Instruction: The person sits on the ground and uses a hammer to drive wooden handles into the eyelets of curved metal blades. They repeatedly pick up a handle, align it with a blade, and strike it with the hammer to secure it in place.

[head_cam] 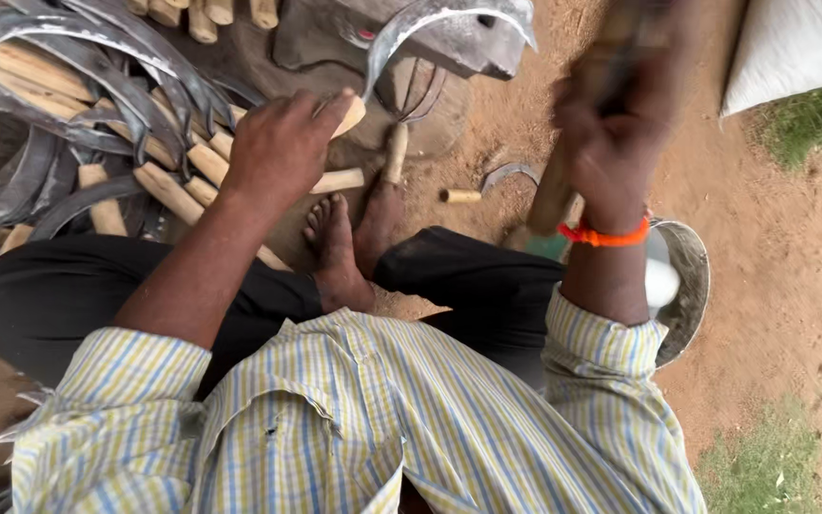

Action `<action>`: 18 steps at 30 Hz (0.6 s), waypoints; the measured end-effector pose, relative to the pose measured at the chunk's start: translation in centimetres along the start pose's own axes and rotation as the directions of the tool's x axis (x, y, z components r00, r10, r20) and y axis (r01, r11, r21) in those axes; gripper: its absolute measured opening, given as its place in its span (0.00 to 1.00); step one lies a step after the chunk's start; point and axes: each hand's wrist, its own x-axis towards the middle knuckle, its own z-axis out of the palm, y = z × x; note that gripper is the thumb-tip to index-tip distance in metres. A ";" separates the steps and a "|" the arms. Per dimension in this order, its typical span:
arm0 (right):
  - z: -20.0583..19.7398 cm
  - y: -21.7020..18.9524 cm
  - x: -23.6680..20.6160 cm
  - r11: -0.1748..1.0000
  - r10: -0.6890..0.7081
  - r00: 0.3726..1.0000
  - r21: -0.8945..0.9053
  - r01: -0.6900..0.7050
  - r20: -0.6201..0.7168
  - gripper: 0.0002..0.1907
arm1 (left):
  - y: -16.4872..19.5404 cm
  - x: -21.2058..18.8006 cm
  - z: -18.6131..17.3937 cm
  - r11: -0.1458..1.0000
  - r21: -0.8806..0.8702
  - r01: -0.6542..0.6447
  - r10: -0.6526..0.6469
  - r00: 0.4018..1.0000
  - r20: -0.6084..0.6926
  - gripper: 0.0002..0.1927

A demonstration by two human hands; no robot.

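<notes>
left hand [283, 148] at 11 o'clock, fingers curled around wooden handle of sickle [430, 24] | right hand [611, 133] at 1 o'clock, blurred, fisted on wooden stick [552, 195] | sickle pile [68, 105] at 10 o'clock

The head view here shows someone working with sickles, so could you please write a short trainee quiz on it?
1. True or false: the left hand grips a sickle by its wooden handle.
2. What does the right hand hold? A) a blurred wooden tool B) a cloth C) nothing
3. Where is the pile of sickles: by the left hand or the right?

Key: 1 true; 2 A; 3 by the left hand.
</notes>
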 end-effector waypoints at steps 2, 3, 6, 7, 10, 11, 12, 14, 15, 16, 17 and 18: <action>0.4 0.7 0.0 0.983 -0.175 0.974 -0.082 0.164 -0.142 0.42 | 0.4 -0.1 -0.1 0.998 0.062 -0.005 0.009 0.999 -0.053 0.28; 2.1 1.7 0.3 0.979 -0.186 0.963 -0.117 0.166 -0.196 0.39 | 0.5 -0.2 -0.2 0.999 0.047 0.005 -0.002 0.999 -0.053 0.28; 6.3 3.0 1.0 0.972 -0.061 0.996 -0.231 0.044 -0.067 0.47 | 1.0 -0.4 -0.6 0.999 0.031 0.016 -0.014 0.998 -0.065 0.28; 6.6 2.6 0.9 0.920 0.106 0.989 -0.388 -0.057 0.106 0.50 | 1.1 -0.5 -0.8 0.999 0.046 0.010 -0.006 0.997 -0.076 0.28; 4.9 0.0 0.8 0.926 0.307 0.940 -0.275 -0.259 0.151 0.49 | 1.1 -1.6 -1.5 0.996 0.085 0.019 -0.011 0.996 -0.090 0.27; 3.6 -1.1 1.0 0.941 0.330 0.937 -0.119 -0.317 0.116 0.47 | 1.1 -1.8 -1.8 0.995 0.094 0.034 -0.026 0.996 -0.085 0.27; 2.5 -2.1 1.0 0.985 0.171 0.981 -0.011 -0.171 0.090 0.46 | 1.0 -2.2 -1.9 0.994 0.092 0.051 -0.049 0.998 -0.028 0.27; 1.9 -3.1 1.3 0.998 -0.056 0.998 0.014 0.056 -0.025 0.46 | 1.0 -2.4 -1.9 0.994 0.082 0.074 -0.079 0.995 0.054 0.27; 2.3 -3.1 1.7 0.991 -0.127 0.987 -0.048 0.123 -0.096 0.46 | 1.1 -2.4 -1.9 0.993 0.091 0.077 -0.080 0.997 0.021 0.27; 3.2 -2.9 1.9 0.985 -0.139 0.986 -0.120 0.127 -0.095 0.47 | 1.1 -2.4 -1.9 0.992 0.097 0.075 -0.075 0.997 -0.008 0.27; 4.2 -2.5 2.0 0.973 -0.151 0.984 -0.192 0.131 -0.095 0.47 | 1.2 -2.4 -1.9 0.993 0.098 0.068 -0.065 0.997 -0.038 0.28; 5.7 -1.8 2.1 0.960 -0.100 0.995 -0.266 0.088 -0.030 0.47 | 1.3 -2.4 -1.9 0.993 0.101 0.061 -0.058 0.998 -0.033 0.28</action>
